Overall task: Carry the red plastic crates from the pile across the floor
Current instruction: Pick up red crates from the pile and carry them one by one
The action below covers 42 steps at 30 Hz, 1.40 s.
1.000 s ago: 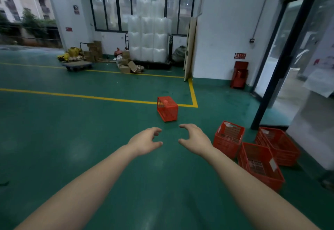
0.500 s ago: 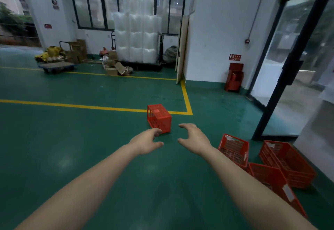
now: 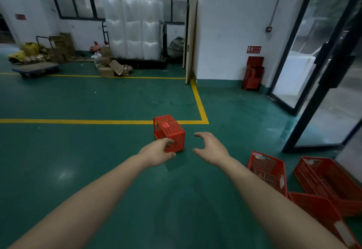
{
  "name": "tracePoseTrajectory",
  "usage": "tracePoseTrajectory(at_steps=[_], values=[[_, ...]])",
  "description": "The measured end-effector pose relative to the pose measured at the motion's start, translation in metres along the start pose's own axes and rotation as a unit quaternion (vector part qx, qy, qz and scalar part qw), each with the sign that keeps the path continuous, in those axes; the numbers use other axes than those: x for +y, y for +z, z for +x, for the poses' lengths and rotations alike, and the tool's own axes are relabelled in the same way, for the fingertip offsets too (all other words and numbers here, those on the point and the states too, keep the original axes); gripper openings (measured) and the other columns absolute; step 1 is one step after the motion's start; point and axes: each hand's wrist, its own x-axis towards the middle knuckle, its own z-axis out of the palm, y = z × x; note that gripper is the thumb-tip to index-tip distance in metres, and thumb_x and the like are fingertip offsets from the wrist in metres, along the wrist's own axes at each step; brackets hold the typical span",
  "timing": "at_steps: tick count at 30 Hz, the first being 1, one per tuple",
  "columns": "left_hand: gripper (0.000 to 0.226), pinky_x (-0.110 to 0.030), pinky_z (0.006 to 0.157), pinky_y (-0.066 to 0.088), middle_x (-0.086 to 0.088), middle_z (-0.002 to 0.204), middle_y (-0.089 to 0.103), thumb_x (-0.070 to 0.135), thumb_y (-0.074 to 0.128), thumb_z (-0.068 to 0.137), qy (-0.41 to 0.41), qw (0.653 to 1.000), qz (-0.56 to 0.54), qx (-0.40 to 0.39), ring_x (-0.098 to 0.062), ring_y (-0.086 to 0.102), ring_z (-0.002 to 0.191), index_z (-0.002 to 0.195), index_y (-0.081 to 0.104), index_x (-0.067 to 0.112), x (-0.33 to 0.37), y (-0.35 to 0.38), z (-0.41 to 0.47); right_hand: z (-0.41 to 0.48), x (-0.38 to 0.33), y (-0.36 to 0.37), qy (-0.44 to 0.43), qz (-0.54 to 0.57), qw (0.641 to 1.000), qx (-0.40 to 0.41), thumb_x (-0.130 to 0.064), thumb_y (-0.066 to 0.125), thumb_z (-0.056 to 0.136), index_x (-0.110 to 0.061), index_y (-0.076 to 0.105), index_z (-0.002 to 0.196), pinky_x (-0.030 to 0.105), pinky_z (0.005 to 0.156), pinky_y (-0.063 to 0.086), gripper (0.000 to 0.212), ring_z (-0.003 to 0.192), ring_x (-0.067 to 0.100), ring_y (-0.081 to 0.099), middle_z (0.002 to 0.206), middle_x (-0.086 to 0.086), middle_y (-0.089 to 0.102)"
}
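My left hand is loosely curled and holds nothing. It overlaps the near corner of the crate, and I cannot tell whether it touches it. My right hand hangs just right of the crate, fingers spread and bent, thumb apart, gripping nothing.

The crate is red plastic, a box with lattice walls. It shows me only closed faces, so I cannot see inside. It stands on a glossy green floor, and its far edge lies on a yellow painted line.

Right of the crate and nearer me lies the pile: three like crates, tipped and leaning together, showing ribbed lattice bottoms. White labels stick to their rims, too small to read.

Far beyond the crate, stacked translucent white bundles stand under a window. Torn cardboard boxes and a flat cart lie beyond the crate to the left.

Beyond it to the right a red metal cabinet stands under a red sign whose writing is too blurred to read. A black-framed glass door stands further right.
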Motion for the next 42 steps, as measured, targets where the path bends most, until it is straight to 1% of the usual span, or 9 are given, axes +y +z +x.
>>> tracePoseTrajectory(at_steps=[5, 9, 13, 18, 22, 28, 32, 36, 42], values=[[0.056, -0.032, 0.102, 0.044, 0.001, 0.133, 0.055, 0.037, 0.065, 0.088, -0.014, 1.000, 0.011, -0.001, -0.014, 0.055, 0.119, 0.138, 0.046, 0.021, -0.019, -0.019, 0.107, 0.120, 0.028, 0.012, -0.010, 0.007, 1.000, -0.025, -0.026, 0.065, 0.085, -0.023, 0.044, 0.143, 0.029, 0.104, 0.037, 0.062, 0.133, 0.016, 0.043, 0.147, -0.001, 0.041], [0.057, -0.033, 0.099, 0.046, -0.001, 0.131, 0.057, 0.038, 0.065, 0.088, -0.036, 0.999, 0.007, 0.014, -0.015, 0.057, 0.116, 0.138, 0.046, 0.020, -0.026, -0.035, 0.217, 0.236, 0.055, 0.008, -0.027, 0.016, 0.999, -0.034, -0.029, 0.066, 0.084, -0.024, 0.044, 0.142, 0.031, 0.105, 0.038, 0.062, 0.133, 0.016, 0.042, 0.147, -0.001, 0.042], [0.061, -0.032, 0.101, 0.044, -0.003, 0.135, 0.054, 0.040, 0.065, 0.087, -0.068, 0.998, 0.010, 0.003, -0.016, 0.054, 0.120, 0.140, 0.044, 0.017, -0.024, -0.046, 0.325, 0.347, 0.082, -0.006, -0.043, 0.019, 0.997, -0.057, -0.029, 0.068, 0.083, -0.025, 0.044, 0.142, 0.031, 0.105, 0.038, 0.065, 0.133, 0.014, 0.043, 0.146, -0.002, 0.043], [0.063, -0.037, 0.102, 0.045, 0.000, 0.136, 0.055, 0.045, 0.066, 0.084, -0.086, 0.996, -0.010, 0.013, -0.016, 0.055, 0.120, 0.138, 0.045, 0.020, -0.029, -0.051, 0.430, 0.450, 0.111, -0.014, -0.056, 0.002, 0.995, -0.078, -0.025, 0.067, 0.083, -0.026, 0.043, 0.142, 0.031, 0.102, 0.041, 0.064, 0.131, 0.015, 0.045, 0.146, -0.002, 0.043], [0.064, -0.036, 0.103, 0.044, 0.001, 0.138, 0.053, 0.044, 0.065, 0.086, -0.103, 0.994, -0.017, 0.014, -0.016, 0.053, 0.123, 0.140, 0.042, 0.020, -0.043, -0.060, 0.507, 0.528, 0.127, -0.010, -0.066, -0.007, 0.993, -0.097, -0.026, 0.066, 0.083, -0.025, 0.043, 0.143, 0.031, 0.103, 0.041, 0.064, 0.132, 0.015, 0.043, 0.146, -0.002, 0.043], [0.063, -0.036, 0.103, 0.043, -0.001, 0.139, 0.052, 0.041, 0.065, 0.087, -0.110, 0.993, -0.039, 0.016, -0.017, 0.052, 0.123, 0.140, 0.042, 0.017, -0.086, -0.075, 0.642, 0.673, 0.149, 0.017, -0.091, -0.041, 0.988, -0.119, -0.028, 0.065, 0.084, -0.026, 0.043, 0.143, 0.031, 0.106, 0.038, 0.062, 0.135, 0.014, 0.039, 0.148, -0.004, 0.040], [0.064, -0.035, 0.102, 0.043, -0.002, 0.140, 0.051, 0.045, 0.062, 0.087, -0.116, 0.993, -0.021, 0.031, -0.018, 0.051, 0.124, 0.141, 0.041, 0.018, -0.124, -0.103, 0.743, 0.787, 0.149, 0.037, -0.106, -0.064, 0.984, -0.131, -0.030, 0.063, 0.084, -0.026, 0.041, 0.145, 0.031, 0.107, 0.038, 0.064, 0.137, 0.014, 0.037, 0.150, -0.004, 0.038], [0.063, -0.033, 0.102, 0.042, -0.004, 0.142, 0.048, 0.042, 0.061, 0.089, -0.152, 0.988, -0.021, 0.033, -0.019, 0.050, 0.126, 0.142, 0.039, 0.016, -0.166, -0.147, 0.845, 0.908, 0.141, 0.050, -0.105, -0.090, 0.976, -0.170, -0.031, 0.065, 0.082, -0.029, 0.040, 0.145, 0.033, 0.104, 0.040, 0.068, 0.136, 0.016, 0.038, 0.151, -0.004, 0.037], [0.066, -0.032, 0.101, 0.042, -0.002, 0.144, 0.046, 0.044, 0.061, 0.089, -0.199, 0.979, -0.031, 0.026, -0.018, 0.049, 0.127, 0.144, 0.037, 0.017, -0.215, -0.185, 0.942, 1.041, 0.131, 0.070, -0.137, -0.104, 0.961, -0.216, -0.031, 0.067, 0.082, -0.028, 0.040, 0.145, 0.035, 0.108, 0.039, 0.069, 0.137, 0.016, 0.037, 0.151, -0.003, 0.037]])
